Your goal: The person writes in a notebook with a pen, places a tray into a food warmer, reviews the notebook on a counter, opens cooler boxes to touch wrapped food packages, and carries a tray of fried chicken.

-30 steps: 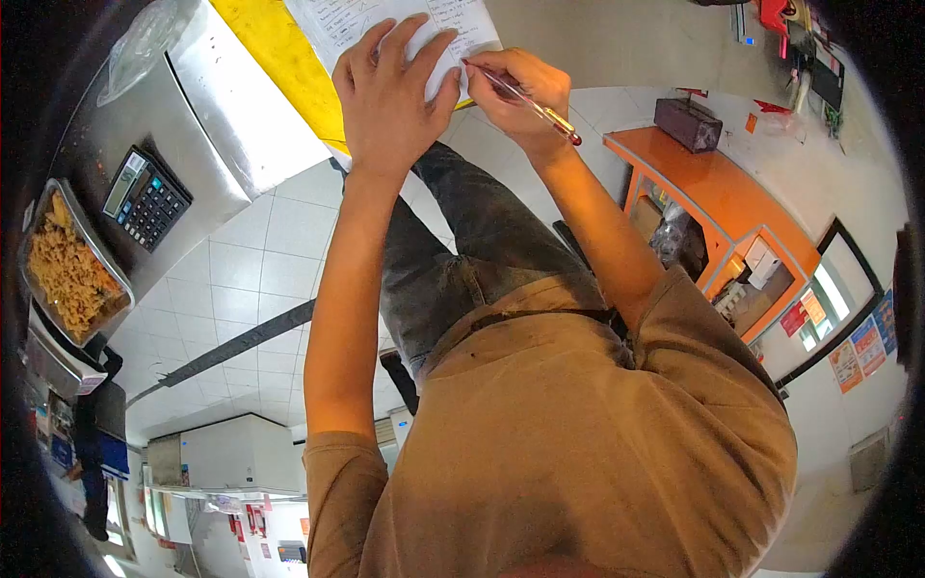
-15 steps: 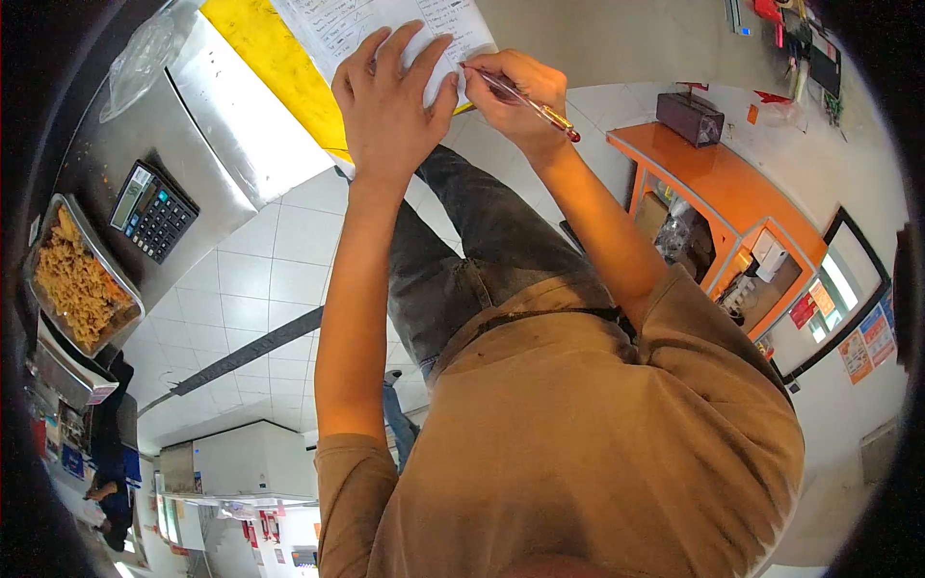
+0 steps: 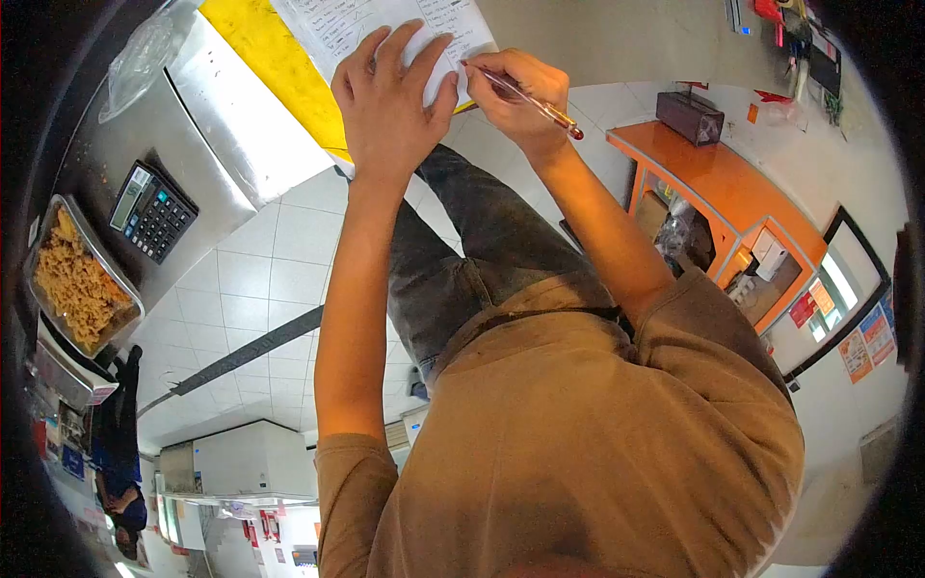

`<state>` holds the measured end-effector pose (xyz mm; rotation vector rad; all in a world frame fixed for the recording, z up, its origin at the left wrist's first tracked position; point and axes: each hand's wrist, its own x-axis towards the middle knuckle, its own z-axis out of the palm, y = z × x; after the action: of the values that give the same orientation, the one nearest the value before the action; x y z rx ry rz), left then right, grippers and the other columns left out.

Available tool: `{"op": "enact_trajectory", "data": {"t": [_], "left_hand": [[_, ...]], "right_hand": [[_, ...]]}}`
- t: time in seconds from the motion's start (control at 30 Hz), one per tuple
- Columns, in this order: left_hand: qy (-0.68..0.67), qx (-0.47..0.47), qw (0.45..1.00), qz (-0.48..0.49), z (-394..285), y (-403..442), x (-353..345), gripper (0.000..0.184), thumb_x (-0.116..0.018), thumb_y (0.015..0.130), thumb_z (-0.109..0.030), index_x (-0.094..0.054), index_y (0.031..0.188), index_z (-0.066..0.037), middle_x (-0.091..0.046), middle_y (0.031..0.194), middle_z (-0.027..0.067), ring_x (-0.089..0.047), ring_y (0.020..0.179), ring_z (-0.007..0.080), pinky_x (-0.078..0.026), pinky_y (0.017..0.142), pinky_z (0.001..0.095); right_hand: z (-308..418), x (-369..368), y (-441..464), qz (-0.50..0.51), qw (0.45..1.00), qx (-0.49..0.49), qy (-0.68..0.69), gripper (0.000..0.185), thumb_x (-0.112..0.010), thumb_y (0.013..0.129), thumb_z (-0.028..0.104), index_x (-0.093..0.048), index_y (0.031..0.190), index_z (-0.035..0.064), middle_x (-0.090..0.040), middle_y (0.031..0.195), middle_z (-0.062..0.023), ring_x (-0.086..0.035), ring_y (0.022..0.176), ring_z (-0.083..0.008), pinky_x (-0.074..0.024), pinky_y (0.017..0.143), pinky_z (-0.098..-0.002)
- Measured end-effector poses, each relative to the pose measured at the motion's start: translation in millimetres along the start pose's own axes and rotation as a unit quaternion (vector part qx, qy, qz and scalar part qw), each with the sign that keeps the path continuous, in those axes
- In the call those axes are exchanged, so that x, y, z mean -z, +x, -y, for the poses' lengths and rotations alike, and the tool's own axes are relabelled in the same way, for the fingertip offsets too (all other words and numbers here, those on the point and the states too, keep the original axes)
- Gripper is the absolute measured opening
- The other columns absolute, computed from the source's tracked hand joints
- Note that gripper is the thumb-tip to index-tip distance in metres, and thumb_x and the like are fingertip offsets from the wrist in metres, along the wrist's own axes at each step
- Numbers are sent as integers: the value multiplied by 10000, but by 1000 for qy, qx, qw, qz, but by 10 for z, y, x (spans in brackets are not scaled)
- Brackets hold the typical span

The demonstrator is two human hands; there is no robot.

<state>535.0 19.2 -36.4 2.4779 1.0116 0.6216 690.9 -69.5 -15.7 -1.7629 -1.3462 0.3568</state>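
Note:
A notebook page with handwriting (image 3: 332, 21) lies on a yellow cover (image 3: 265, 67) at the top of the head view. Resting flat on the page, my left hand (image 3: 393, 106) has its fingers spread. My right hand (image 3: 520, 101) pinches a pen (image 3: 535, 102) with a reddish barrel and a gold band. The pen's tip touches or nearly touches the paper just right of my left fingers. Part of the page is hidden beneath my left hand.
On the metal counter (image 3: 207, 116) at left lie a calculator (image 3: 154, 210), a tray of fried food (image 3: 53, 299) and a clear plastic bag (image 3: 140, 63). An orange cabinet (image 3: 713, 173) bearing a dark box (image 3: 689, 119) stands right. Another person (image 3: 120, 482) is at lower left.
My hands, the pen and the page hold nearly the same place. The other person at lower left has shifted and shows more fully. A leg behind my left arm has mostly gone from view.

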Motion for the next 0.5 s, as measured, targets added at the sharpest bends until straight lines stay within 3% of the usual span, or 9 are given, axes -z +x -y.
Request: {"op": "enact_trajectory", "data": {"t": [0.5], "left_hand": [[-7,0,1000,-6,-3,2,3,391,-712,894,-384,-711,1276,-301,-563,1423,-59,-475,1330,257,-322,1096,461]], "right_hand": [[7,-2,-29,-21,1000,-17,-1,93,-781,826,37,-739,897,-5,-740,804,-109,-737,689,-152,-571,603,-255]]}}
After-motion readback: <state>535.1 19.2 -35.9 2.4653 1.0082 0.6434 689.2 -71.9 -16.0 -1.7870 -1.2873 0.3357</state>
